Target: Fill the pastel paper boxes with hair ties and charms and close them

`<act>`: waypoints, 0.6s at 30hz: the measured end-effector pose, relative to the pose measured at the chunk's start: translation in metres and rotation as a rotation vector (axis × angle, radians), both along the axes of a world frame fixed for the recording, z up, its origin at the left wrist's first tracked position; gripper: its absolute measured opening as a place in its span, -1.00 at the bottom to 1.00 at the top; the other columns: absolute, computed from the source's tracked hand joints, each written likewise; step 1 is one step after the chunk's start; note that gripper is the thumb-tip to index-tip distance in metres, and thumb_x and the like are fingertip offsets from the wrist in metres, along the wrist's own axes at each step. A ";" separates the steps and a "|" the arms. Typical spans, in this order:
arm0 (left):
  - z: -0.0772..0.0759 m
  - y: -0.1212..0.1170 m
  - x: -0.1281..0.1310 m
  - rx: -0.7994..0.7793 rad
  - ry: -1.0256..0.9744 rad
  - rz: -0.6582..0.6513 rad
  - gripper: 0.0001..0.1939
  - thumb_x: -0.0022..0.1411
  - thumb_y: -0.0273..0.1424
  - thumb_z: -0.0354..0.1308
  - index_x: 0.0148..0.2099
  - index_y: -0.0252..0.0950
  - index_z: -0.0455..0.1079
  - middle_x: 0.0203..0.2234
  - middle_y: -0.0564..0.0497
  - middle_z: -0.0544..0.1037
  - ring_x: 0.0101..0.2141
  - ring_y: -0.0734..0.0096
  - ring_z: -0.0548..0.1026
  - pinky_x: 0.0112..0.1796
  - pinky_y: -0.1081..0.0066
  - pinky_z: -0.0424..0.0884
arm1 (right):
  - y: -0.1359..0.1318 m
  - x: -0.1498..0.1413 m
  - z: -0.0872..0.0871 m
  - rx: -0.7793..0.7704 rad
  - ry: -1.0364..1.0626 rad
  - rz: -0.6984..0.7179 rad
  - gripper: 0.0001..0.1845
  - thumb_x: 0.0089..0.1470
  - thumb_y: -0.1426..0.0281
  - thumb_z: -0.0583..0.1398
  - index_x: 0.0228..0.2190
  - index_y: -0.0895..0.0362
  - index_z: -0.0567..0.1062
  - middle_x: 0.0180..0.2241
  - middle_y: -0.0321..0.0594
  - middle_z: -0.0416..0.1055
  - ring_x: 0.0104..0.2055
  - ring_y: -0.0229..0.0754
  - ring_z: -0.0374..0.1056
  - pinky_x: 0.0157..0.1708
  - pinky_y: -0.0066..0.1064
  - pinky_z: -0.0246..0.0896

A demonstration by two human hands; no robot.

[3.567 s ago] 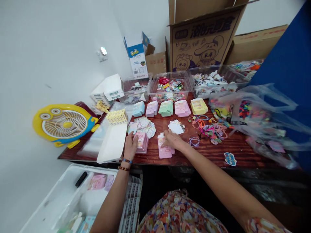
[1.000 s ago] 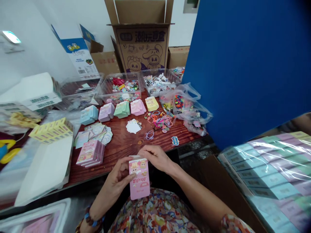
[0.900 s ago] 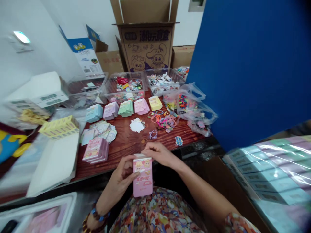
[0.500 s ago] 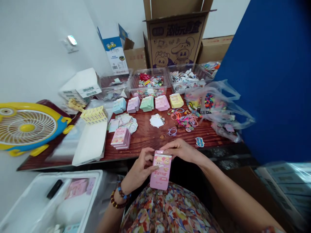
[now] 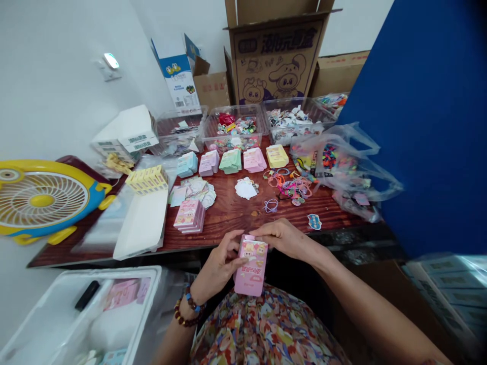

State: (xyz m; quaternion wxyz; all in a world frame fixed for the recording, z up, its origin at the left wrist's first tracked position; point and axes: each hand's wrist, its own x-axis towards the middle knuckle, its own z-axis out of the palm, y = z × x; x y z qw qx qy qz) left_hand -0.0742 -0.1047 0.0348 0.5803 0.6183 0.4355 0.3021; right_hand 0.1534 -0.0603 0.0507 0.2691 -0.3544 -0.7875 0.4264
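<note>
I hold a small pink box (image 5: 251,266) printed with cartoon figures upright over my lap, just in front of the wooden table's (image 5: 236,215) near edge. My left hand (image 5: 218,263) grips its left side, fingers wrapped round it. My right hand (image 5: 283,237) is closed on the top flap of the box. A stack of matching flat pink boxes (image 5: 189,215) lies on the table to the left of my hands.
Pastel stacks of flat boxes (image 5: 232,161), white cards (image 5: 245,189), hair ties (image 5: 289,186), clear bins (image 5: 234,129), a plastic bag (image 5: 342,167), yellow fan (image 5: 41,197), white sheet (image 5: 142,225). White foam bin (image 5: 76,314) at lower left, blue panel (image 5: 429,126) at right, wrapped boxes (image 5: 452,289).
My hands lifted a pink box off the table to my lap; the right hand stays pinched at its top. The view swung from right back to the table's centre.
</note>
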 end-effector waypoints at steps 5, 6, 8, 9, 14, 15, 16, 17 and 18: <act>-0.001 0.001 -0.002 0.011 0.093 -0.008 -0.40 0.24 -0.25 0.20 0.27 -0.16 0.12 -0.24 0.02 0.51 -0.30 0.35 0.51 -0.26 0.42 0.41 | -0.003 0.002 0.000 0.056 -0.058 0.023 -0.67 0.25 0.43 0.10 -0.09 0.00 0.62 -0.22 -0.26 0.61 -0.24 -0.19 0.51 -0.27 -0.46 0.26; -0.002 0.001 -0.001 0.025 0.116 0.002 -0.40 0.25 -0.25 0.19 0.28 -0.16 0.13 -0.25 0.02 0.51 -0.30 0.36 0.50 -0.27 0.43 0.41 | -0.005 0.002 0.000 0.070 -0.075 0.024 -0.66 0.25 0.44 0.10 -0.08 -0.01 0.61 -0.20 -0.24 0.61 -0.20 -0.17 0.51 -0.23 -0.44 0.27; -0.005 0.001 0.000 0.050 0.131 0.026 -0.41 0.27 -0.24 0.16 0.30 -0.14 0.13 -0.25 0.03 0.50 -0.31 0.37 0.50 -0.25 0.43 0.41 | -0.009 0.004 -0.005 0.099 -0.090 0.008 -0.65 0.24 0.44 0.11 -0.02 -0.01 0.57 -0.10 -0.20 0.58 -0.09 -0.13 0.48 -0.11 -0.39 0.28; -0.006 0.001 0.001 0.054 0.122 0.037 -0.41 0.28 -0.24 0.15 0.30 -0.14 0.13 -0.25 0.03 0.49 -0.31 0.37 0.49 -0.25 0.42 0.42 | -0.011 0.004 -0.008 0.111 -0.083 -0.015 -0.64 0.24 0.43 0.11 0.01 0.00 0.55 -0.04 -0.18 0.55 -0.03 -0.11 0.46 -0.04 -0.36 0.27; -0.011 0.003 0.004 -0.009 0.033 0.052 -0.38 0.28 -0.22 0.15 0.33 -0.14 0.09 -0.22 0.01 0.52 -0.24 0.34 0.51 -0.17 0.39 0.44 | -0.019 0.000 -0.032 0.115 0.084 -0.169 -0.64 0.22 0.36 0.18 0.04 0.06 0.52 -0.01 -0.11 0.51 0.01 -0.10 0.43 0.00 -0.30 0.29; -0.012 0.004 0.004 -0.027 0.027 0.044 -0.37 0.29 -0.22 0.15 0.34 -0.12 0.06 -0.21 0.02 0.52 -0.24 0.34 0.51 -0.17 0.39 0.44 | -0.019 -0.002 -0.036 0.121 0.126 -0.188 -0.66 0.21 0.35 0.19 0.02 0.07 0.54 -0.04 -0.11 0.52 -0.02 -0.12 0.44 -0.03 -0.32 0.31; -0.013 0.005 0.004 -0.040 0.025 0.033 -0.38 0.29 -0.23 0.15 0.33 -0.12 0.07 -0.18 0.01 0.53 -0.23 0.34 0.51 -0.16 0.38 0.45 | -0.018 -0.003 -0.039 0.129 0.163 -0.200 -0.69 0.20 0.36 0.21 -0.02 0.09 0.57 -0.08 -0.10 0.53 -0.06 -0.13 0.45 -0.06 -0.33 0.32; -0.014 0.006 0.003 -0.049 0.024 0.023 -0.41 0.28 -0.22 0.16 0.30 -0.12 0.11 -0.15 0.00 0.52 -0.22 0.33 0.51 -0.15 0.38 0.45 | -0.017 -0.003 -0.040 0.133 0.194 -0.204 -0.71 0.19 0.36 0.22 -0.07 0.11 0.60 -0.12 -0.11 0.54 -0.10 -0.14 0.46 -0.09 -0.35 0.33; -0.015 0.008 0.002 -0.053 0.023 0.013 -0.45 0.28 -0.22 0.17 0.27 -0.13 0.15 -0.13 0.00 0.53 -0.22 0.33 0.52 -0.16 0.37 0.46 | -0.015 -0.004 -0.041 0.128 0.218 -0.199 -0.74 0.18 0.37 0.23 -0.11 0.12 0.62 -0.16 -0.11 0.54 -0.13 -0.15 0.46 -0.11 -0.37 0.33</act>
